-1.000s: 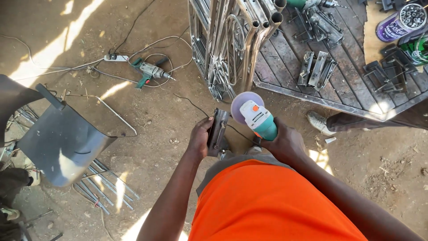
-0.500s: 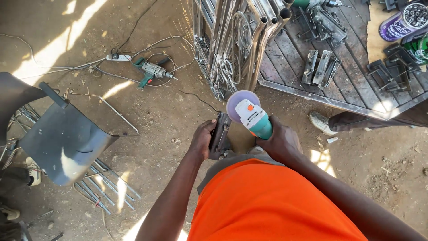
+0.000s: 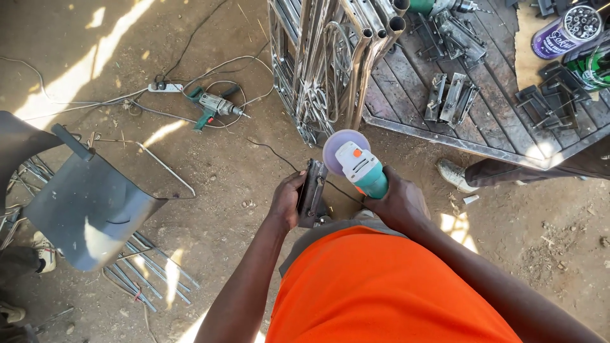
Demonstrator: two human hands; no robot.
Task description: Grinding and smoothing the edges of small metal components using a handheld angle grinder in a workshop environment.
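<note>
Both arms extend forward and down from the torso, elbows bent, forearms converging ahead of the body. The left hand (image 3: 287, 202) is closed, fingers wrapped in a firm grip, knuckles outward. The right hand (image 3: 400, 204) is likewise clenched, back of hand upward, wrist straight. The hands sit level, near each other, not touching.

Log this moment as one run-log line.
left hand: holds metal bracket | right hand: holds angle grinder | disc beside bracket
</note>
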